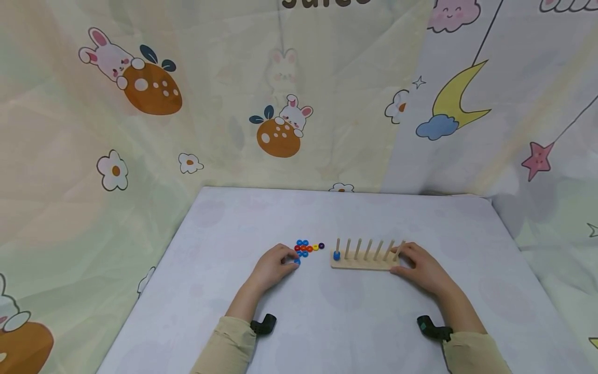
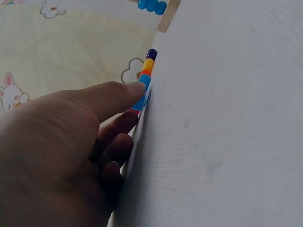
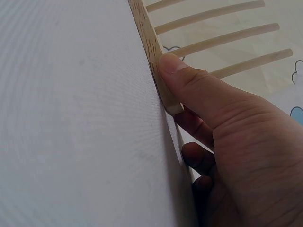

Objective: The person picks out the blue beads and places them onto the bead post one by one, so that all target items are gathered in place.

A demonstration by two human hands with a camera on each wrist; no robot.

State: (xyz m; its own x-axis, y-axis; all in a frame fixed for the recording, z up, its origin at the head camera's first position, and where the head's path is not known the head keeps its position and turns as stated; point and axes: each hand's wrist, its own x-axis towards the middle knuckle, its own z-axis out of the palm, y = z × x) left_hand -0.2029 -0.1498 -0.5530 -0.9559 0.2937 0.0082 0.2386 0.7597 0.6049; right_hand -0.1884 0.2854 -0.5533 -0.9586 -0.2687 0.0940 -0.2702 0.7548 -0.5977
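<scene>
My left hand [image 1: 273, 267] is at the left edge of a small group of coloured beads [image 1: 303, 248]. Its thumb and fingers pinch a blue bead [image 1: 297, 261] at the table surface; in the left wrist view the thumb [image 2: 128, 94] covers part of the blue. On the right, my right hand [image 1: 422, 267] grips the right end of a wooden peg board [image 1: 359, 264], with the thumb [image 3: 177, 68] along its near edge. A row of upright pegs stands on the board. Stacked blue beads [image 2: 151, 5] sit on its leftmost peg.
Red, yellow, blue and dark purple beads lie close together between my left hand and the board. A pale cloth covers the table [image 1: 345, 322]. Behind it hangs a printed fabric backdrop [image 1: 224, 104]. Each wrist wears a black camera [image 1: 264, 324].
</scene>
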